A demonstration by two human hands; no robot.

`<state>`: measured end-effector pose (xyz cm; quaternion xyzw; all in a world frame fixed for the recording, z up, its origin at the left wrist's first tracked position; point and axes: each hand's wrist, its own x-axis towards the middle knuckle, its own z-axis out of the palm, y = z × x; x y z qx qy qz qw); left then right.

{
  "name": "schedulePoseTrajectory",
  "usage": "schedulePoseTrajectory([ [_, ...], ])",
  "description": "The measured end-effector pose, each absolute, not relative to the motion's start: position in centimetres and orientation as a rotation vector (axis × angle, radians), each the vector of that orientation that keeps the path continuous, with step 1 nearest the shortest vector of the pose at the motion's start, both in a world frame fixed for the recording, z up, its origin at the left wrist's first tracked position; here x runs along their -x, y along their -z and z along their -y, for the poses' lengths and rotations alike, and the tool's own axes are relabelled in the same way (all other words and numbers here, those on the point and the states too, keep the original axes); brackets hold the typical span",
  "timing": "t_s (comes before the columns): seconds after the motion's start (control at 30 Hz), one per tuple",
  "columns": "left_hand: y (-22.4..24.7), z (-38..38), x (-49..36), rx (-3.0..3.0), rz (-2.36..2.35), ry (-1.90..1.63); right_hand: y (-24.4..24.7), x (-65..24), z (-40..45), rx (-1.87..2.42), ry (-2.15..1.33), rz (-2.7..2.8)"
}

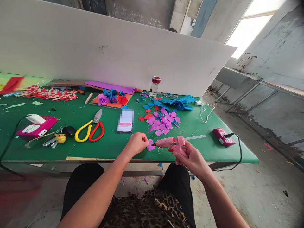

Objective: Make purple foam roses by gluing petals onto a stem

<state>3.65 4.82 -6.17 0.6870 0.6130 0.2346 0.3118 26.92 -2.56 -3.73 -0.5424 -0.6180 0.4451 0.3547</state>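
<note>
My right hand (190, 156) is wrapped round the handle of a pink hot glue gun (169, 143), with a clear glue stick (196, 137) jutting from its back. Between the closed fingertips of my left hand (137, 144) is a purple paper petal (151, 146). The gun's nozzle points left and meets the petal's right side, as far as I can see. Just beyond lies a loose heap of purple petals (163, 122), with red petals (148, 116) and blue crepe paper (180, 103) around it.
Scissors (91, 126), a phone (125, 121) and keys (52, 142) lie to the left on the green table (106, 148). Paper roses (110, 97) and a glass jar (155, 88) stand behind. A corded pink power socket (224, 137) sits near the right edge.
</note>
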Motion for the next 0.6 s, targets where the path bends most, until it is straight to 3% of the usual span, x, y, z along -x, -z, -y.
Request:
schedulePoseTrajectory([
  [0.6,5.87,-4.46,-3.74,-1.835,-1.623,-0.653,4.32,-26.81,2.38,1.548,-0.667,1.948],
])
